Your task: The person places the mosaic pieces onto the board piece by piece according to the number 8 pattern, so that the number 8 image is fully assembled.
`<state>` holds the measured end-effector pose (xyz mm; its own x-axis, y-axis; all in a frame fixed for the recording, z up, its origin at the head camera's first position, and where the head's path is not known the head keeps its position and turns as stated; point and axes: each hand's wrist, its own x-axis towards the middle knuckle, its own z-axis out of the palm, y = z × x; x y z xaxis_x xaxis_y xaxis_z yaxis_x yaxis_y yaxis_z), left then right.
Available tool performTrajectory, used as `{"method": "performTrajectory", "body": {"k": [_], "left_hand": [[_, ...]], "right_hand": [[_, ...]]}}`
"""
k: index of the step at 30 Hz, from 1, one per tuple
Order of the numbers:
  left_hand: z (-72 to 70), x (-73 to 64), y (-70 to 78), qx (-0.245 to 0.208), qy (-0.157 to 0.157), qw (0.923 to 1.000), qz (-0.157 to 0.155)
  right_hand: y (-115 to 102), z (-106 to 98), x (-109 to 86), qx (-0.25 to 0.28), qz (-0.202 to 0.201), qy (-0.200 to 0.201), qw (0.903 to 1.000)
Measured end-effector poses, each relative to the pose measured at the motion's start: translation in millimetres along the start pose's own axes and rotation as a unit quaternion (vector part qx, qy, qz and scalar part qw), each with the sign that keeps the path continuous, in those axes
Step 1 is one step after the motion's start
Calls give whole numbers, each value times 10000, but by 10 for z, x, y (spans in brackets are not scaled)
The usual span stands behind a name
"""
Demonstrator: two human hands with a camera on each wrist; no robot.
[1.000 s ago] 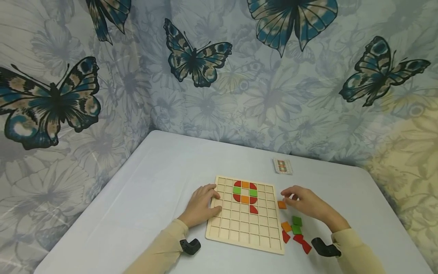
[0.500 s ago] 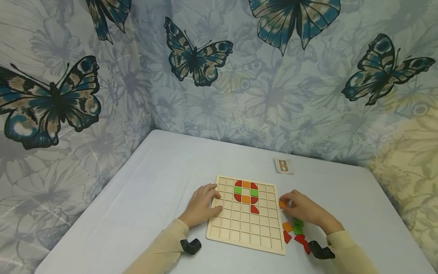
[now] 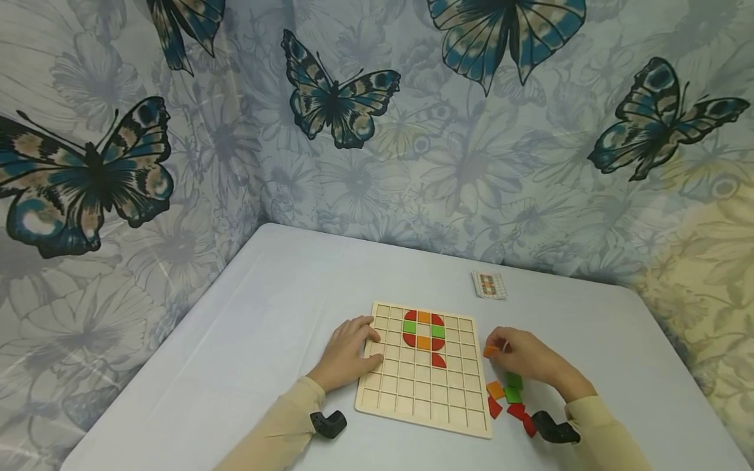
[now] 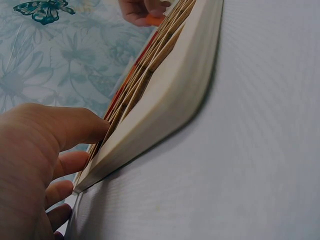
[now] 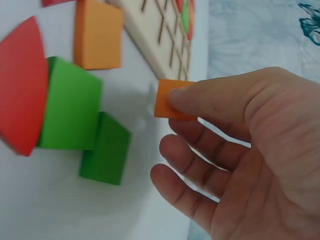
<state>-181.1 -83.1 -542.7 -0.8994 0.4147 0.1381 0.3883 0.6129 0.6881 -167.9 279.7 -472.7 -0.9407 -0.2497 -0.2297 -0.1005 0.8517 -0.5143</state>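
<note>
**Right hand (image 3: 527, 358) pinches an orange square tile (image 3: 491, 351) beside the wooden grid board (image 3: 406, 392)**

In the head view, the board lies flat on the desk (image 3: 294, 294), bearing a ring of tiles (image 3: 423, 343) and one separate red quarter-circle tile (image 3: 438, 360) below it. The left hand (image 3: 347, 355) rests at the board's left edge, fingers relaxed, presumably to steady it. The pinched tile is just off the board's right edge. Nearer the person lie a loose orange tile (image 3: 495, 390), green tiles (image 3: 514, 395) and red tiles (image 3: 494, 407), probably grouped there for easy reach. Beyond the board is a pattern card (image 3: 489, 286), too small to read closely. The right forearm may cover part of the desk.

In the left wrist view, the thumb touches the board's top and the other fingers lie along its edge, their tips partly hidden. The steep angle hides most of the grid.

In the right wrist view, the thumb lies across the tile's face, an index finger apparently behind it; the remaining fingers curl loosely. The thumb covers part of the tile, and a red piece is cut off at the frame's edge.
</note>
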Motion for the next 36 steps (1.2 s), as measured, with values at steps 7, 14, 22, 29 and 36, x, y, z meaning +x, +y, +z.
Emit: {"method": "performTrajectory", "body": {"k": [7, 14, 22, 29, 36], "left_hand": [[-12, -9, 6, 61, 12, 10000, 41], [4, -27, -5, 34, -33, 10000, -77], [39, -35, -26, 29, -23, 10000, -82], [27, -18, -14, 62, -14, 10000, -57], [22, -1, 4, 28, -42, 10000, -71]], "right_hand": [[-148, -124, -34, -52, -579, 326, 9978], [-321, -186, 26, 161, -810, 582, 9949], [-457, -173, 44, 381, -818, 535, 9945], [-576, -174, 52, 356, -923, 702, 9926], [-658, -152, 107, 413, -1089, 752, 9903]]}}
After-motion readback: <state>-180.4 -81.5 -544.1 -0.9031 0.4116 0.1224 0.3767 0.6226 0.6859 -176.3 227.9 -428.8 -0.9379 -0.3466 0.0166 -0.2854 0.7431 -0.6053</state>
